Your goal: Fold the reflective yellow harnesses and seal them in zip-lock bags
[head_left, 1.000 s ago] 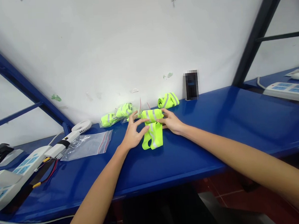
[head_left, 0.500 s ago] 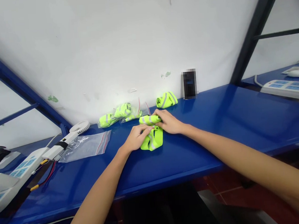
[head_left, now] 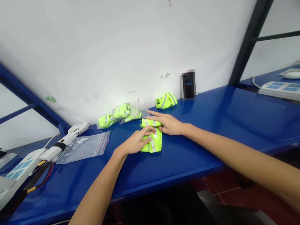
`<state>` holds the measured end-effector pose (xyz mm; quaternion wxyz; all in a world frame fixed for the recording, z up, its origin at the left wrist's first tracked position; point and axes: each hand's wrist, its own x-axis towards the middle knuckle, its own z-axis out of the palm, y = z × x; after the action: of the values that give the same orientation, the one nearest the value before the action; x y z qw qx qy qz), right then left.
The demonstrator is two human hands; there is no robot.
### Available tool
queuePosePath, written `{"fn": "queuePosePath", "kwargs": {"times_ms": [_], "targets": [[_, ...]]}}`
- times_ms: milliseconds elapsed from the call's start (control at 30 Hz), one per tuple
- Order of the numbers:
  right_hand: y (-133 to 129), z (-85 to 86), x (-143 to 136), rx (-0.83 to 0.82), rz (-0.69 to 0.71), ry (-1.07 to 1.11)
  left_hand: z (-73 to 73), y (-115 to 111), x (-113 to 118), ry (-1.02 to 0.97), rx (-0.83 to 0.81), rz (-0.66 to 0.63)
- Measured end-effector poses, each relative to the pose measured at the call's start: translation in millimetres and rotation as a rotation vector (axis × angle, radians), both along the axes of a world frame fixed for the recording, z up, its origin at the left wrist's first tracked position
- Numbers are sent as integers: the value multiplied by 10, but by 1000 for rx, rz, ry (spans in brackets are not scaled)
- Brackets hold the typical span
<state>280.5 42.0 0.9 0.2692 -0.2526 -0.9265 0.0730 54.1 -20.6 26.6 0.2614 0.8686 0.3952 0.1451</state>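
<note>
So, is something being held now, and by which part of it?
The left hand is on the middle of the yellow-green strap, the right hand on its rolled far part; whether either grip is closed cannot be told.

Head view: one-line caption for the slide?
Both hands on a yellow-green reflective strap on a blue table, an empty zip bag to the left.

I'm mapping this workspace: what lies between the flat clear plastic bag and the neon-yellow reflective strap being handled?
The left hand, fingers on the strap, and, nearer the bag, blue tabletop; the head view shows this.
</note>
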Motion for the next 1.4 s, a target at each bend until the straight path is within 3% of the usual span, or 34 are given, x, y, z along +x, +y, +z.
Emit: {"fn": "queuePosePath", "kwargs": {"times_ms": [133,433,633,733,1033,1233,1400], "targets": [[-23,2,-46,50,41,-49,-17,7,-9,-46,-50,2],[-144,61,-68,12,49,-164,-75,50,-60,17,98,-1],[-168,78,-77,-81,78,-258,-147,98,-104,-329,380,280],[-175,75,-86,-108,89,-276,-126,129,-162,-347,454,359],[-179,62,-89,-139,119,-269,-85,145,-229,-72,494,190],[-182,89,-74,-201,123,-260,-40,159,-309,23,378,67],[-191,82,-68,-207,147,-212,-12,202,-412,91,343,43]]}}
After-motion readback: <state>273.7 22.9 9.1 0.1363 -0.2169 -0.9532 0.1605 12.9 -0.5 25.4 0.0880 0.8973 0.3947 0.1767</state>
